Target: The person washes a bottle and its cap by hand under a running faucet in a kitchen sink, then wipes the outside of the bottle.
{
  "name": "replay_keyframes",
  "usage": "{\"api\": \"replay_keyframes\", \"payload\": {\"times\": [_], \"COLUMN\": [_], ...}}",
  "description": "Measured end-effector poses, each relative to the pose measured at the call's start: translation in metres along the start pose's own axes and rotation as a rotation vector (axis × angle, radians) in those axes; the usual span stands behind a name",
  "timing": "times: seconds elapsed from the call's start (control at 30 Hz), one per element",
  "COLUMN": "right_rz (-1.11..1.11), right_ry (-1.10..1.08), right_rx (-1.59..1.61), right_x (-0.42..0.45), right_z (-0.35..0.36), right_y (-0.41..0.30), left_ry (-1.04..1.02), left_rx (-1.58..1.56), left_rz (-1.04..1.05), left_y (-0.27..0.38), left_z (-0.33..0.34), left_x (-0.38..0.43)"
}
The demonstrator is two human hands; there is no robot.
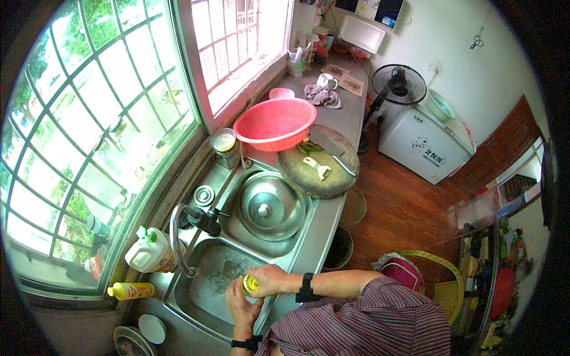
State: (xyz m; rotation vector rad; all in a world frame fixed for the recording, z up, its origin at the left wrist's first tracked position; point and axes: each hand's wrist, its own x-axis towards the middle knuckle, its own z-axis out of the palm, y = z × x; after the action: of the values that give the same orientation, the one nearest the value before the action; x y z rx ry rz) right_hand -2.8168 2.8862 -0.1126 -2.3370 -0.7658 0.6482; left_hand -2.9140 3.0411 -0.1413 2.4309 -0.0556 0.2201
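Over the near basin of a steel double sink (205, 258), my two hands meet around a small yellow round item (250, 284). My right hand (268, 279) grips it from the right and above. On its lower left, the fingers and thumb of my left hand (242, 299) curl against it. Fingers cover much of the item, so its exact kind cannot be told. Dark bits lie on the basin floor (227, 267). A curved metal faucet (176, 240) arches over this basin; no running water shows. In the other basin sits a round steel lid (267, 202) with a knob.
A wooden cutting board (296, 178) overlaps the sink's corner, bearing a cleaver (327, 143), a peeler (317, 168) and green peppers (307, 147). Behind it stands a pink basin (271, 120). A white jug (149, 253) and yellow bottle (132, 290) stand by the window. Stacked plates (131, 341) sit lower left.
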Motion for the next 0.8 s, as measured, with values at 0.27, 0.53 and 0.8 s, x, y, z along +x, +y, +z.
{"api": "replay_keyframes", "payload": {"times": [0.27, 0.53, 0.8], "right_rz": [-0.056, 0.329, 0.416], "right_ry": [-0.128, -0.176, -0.268], "right_rx": [0.035, 1.009, 1.712], "right_x": [0.006, 0.022, 0.030], "right_z": [0.009, 0.015, 0.017], "right_y": [0.004, 0.030, 0.036], "left_ry": [0.130, 0.380, 0.478], "left_rx": [-0.042, -0.486, -0.699], "left_rz": [-0.082, -0.635, -0.760], "left_y": [-0.020, -0.048, -0.045], "left_z": [0.021, -0.009, -0.023], "left_x": [-0.011, -0.022, -0.025]}}
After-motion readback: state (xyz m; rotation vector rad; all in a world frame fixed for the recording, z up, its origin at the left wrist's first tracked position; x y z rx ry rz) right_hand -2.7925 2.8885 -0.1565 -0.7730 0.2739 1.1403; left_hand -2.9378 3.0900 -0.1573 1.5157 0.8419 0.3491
